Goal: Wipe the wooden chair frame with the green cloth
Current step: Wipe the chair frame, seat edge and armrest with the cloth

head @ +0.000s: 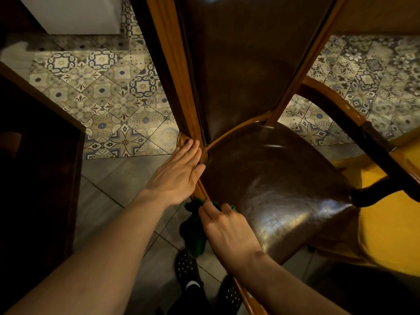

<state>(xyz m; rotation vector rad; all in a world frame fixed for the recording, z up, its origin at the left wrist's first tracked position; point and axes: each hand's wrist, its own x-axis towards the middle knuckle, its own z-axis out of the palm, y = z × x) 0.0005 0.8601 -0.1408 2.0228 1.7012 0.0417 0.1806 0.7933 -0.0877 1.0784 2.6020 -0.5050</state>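
A wooden chair frame [169,64] with a dark brown leather seat [277,178] and backrest fills the middle of the head view. My left hand [179,173] lies flat, fingers together, against the frame's left side rail where seat and back meet. Just below it my right hand [225,228] pinches the green cloth [193,233] against the same rail at the seat's left edge. Most of the cloth hangs down under my hand, dark green and bunched.
Patterned tiles [109,92] cover the floor to the left and right of the chair. A dark cabinet [38,169] stands at the left. A yellow wooden table [386,223] and a dark-padded chair armrest [375,151] are at the right. My dotted slippers [186,267] are below.
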